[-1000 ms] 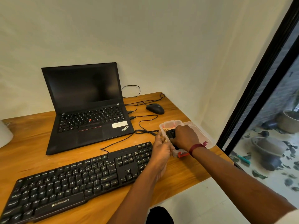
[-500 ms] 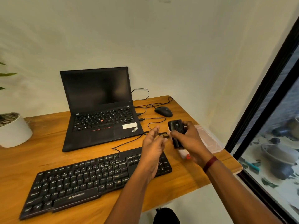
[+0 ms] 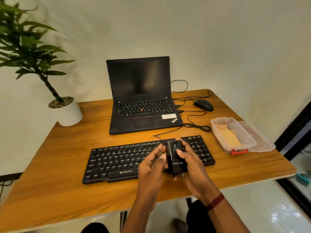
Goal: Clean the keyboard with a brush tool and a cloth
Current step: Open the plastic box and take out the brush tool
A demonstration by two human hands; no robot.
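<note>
A black keyboard (image 3: 121, 158) lies on the wooden desk (image 3: 58, 182) in front of me. Above its right half I hold a black boxy brush tool (image 3: 176, 158) upright. My right hand (image 3: 193, 167) grips the tool from the right, its thumb on the oval part at the front. My left hand (image 3: 151, 167) touches the tool's left edge with its fingertips. A beige cloth (image 3: 228, 137) lies inside a clear plastic box (image 3: 217, 130) at the desk's right side.
A black laptop (image 3: 143, 98) stands open behind the keyboard, with cables (image 3: 193, 125) running to a black mouse (image 3: 203, 105). The box's lid (image 3: 259, 140) lies beside it near the desk's right edge. A potted plant (image 3: 65, 110) stands at the back left.
My right hand lifted the black tool out of the plastic box and brought it leftward over the keyboard. My left hand came up against the tool. The camera view swung left.
</note>
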